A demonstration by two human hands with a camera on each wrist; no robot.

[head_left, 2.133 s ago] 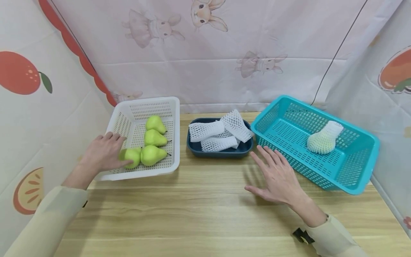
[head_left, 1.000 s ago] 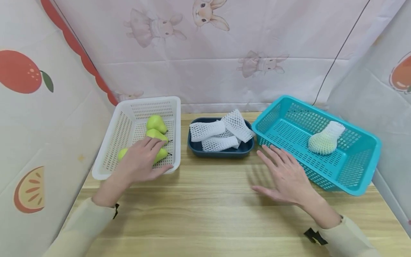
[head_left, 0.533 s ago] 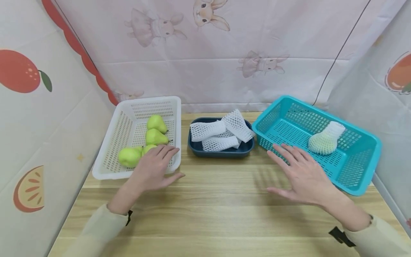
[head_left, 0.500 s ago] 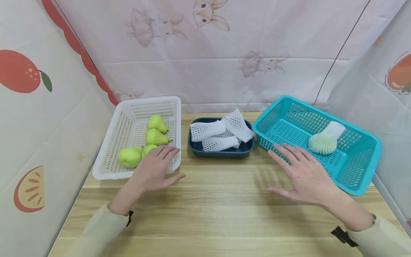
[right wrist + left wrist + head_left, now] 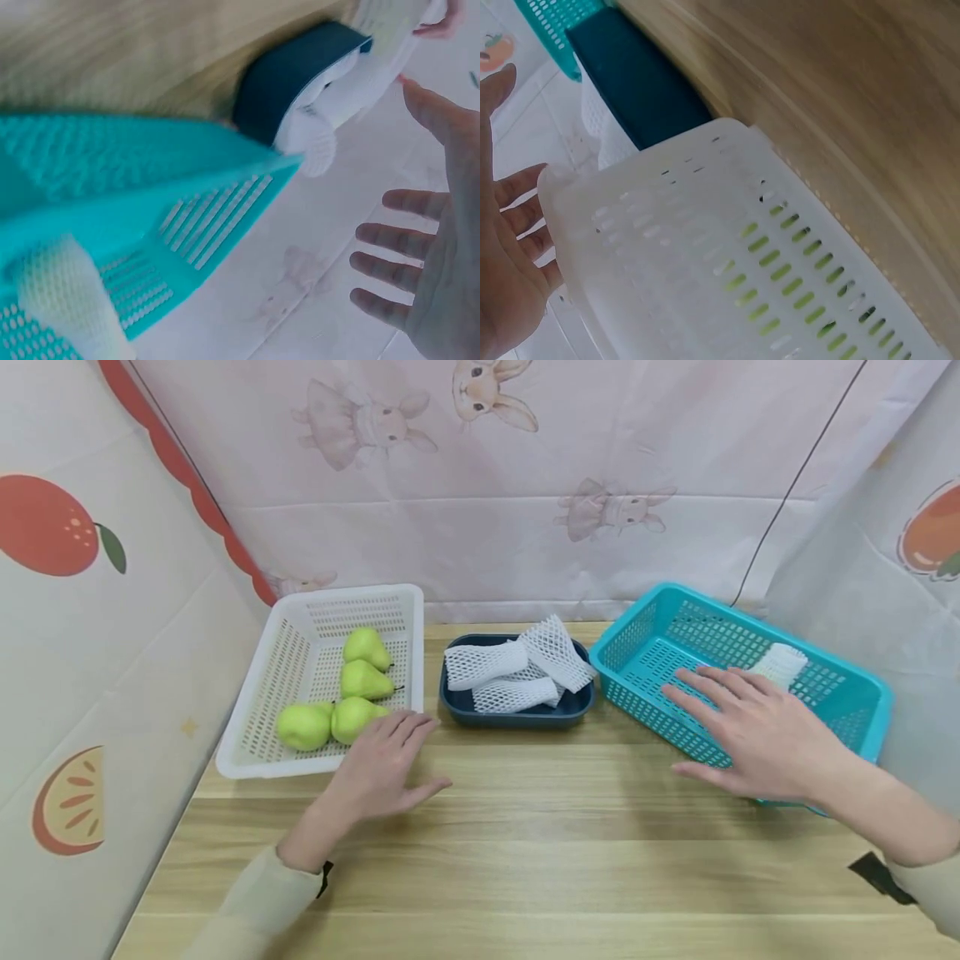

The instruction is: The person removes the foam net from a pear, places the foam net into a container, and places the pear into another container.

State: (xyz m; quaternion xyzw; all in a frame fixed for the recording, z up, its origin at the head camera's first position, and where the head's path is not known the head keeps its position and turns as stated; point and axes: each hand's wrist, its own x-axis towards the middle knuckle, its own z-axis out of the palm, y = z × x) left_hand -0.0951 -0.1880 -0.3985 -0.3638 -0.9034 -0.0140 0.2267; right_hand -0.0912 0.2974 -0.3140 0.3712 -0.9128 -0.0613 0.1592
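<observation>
My left hand (image 5: 378,768) hovers over the front right corner of the white basket (image 5: 247,768), fingers spread, holding nothing. Several green pears (image 5: 365,680) lie in that basket; the hand partly covers the tip of the front right one. My right hand (image 5: 772,735), fingers extended and thumb apart, is over the near side of the teal basket (image 5: 637,710). Inside is a pear in a white foam net (image 5: 780,665), its lower part hidden behind this hand in the head view. The right wrist view shows the netted pear (image 5: 71,300) and the hand (image 5: 427,247) apart.
Between the baskets stands a dark blue tray (image 5: 517,720) with several white foam net sleeves (image 5: 483,666) piled in it. The wooden table (image 5: 510,835) extends in front. Printed fabric walls (image 5: 480,543) enclose the back and sides.
My left hand has moved right across the pears to the basket's front right corner. My right hand has moved right, from beside the teal basket to over it. The pears stay put.
</observation>
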